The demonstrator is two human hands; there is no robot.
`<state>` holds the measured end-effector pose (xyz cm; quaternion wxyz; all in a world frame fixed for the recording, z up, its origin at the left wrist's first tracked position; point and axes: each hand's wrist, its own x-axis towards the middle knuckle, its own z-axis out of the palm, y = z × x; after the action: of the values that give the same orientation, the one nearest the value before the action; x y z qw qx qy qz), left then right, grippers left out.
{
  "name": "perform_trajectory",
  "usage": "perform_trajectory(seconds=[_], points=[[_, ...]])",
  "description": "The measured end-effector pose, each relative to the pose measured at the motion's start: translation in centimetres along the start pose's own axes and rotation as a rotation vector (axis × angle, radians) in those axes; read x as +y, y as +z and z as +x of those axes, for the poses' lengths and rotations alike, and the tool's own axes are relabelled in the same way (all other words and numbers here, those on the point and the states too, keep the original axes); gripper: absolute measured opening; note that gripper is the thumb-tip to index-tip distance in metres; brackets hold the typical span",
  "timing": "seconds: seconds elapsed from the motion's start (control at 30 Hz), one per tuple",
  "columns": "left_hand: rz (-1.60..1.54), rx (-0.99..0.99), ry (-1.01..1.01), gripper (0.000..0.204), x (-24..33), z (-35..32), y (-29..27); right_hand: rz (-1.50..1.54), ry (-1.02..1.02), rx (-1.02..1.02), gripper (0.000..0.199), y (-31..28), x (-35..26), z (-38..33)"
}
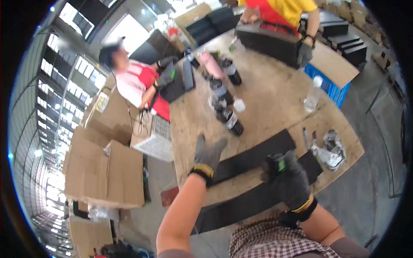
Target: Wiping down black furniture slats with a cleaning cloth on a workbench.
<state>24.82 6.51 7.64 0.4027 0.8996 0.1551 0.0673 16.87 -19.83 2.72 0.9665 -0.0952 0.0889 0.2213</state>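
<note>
Two long black strips lie across the near part of the wooden table (266, 103). My left hand (209, 151), in a grey glove, is over the left end of the farther strip (254, 157), thumb and fingers spread, holding nothing. In a dark glove with a green patch, my right hand (292, 180) is closed above the nearer strip (236, 208). Something dark and blurred shows at its fingers; I cannot make out what it is. Part of the nearer strip is hidden under that hand.
Several dark bottles (230, 120) stand mid-table, and a clear bottle (313, 94) at the right. Crumpled foil (333, 150) lies near the right edge. One co-worker (137, 84) sits at the left; another (279, 19) holds a black slab (269, 45) across the table. Cardboard boxes (107, 172) stand left.
</note>
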Motion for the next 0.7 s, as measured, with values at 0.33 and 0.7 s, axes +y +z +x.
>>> perform_trajectory(seconds=[0.33,0.7], points=[[0.642,-0.164,0.534,0.105,-3.5,-23.3,-0.2,-0.048,-0.019,-0.165,0.038,-2.0,1.4,1.1],[0.605,-0.192,0.646,0.111,-1.2,-25.2,6.6,-0.037,-0.030,-0.197,0.042,-3.0,0.7,1.1]])
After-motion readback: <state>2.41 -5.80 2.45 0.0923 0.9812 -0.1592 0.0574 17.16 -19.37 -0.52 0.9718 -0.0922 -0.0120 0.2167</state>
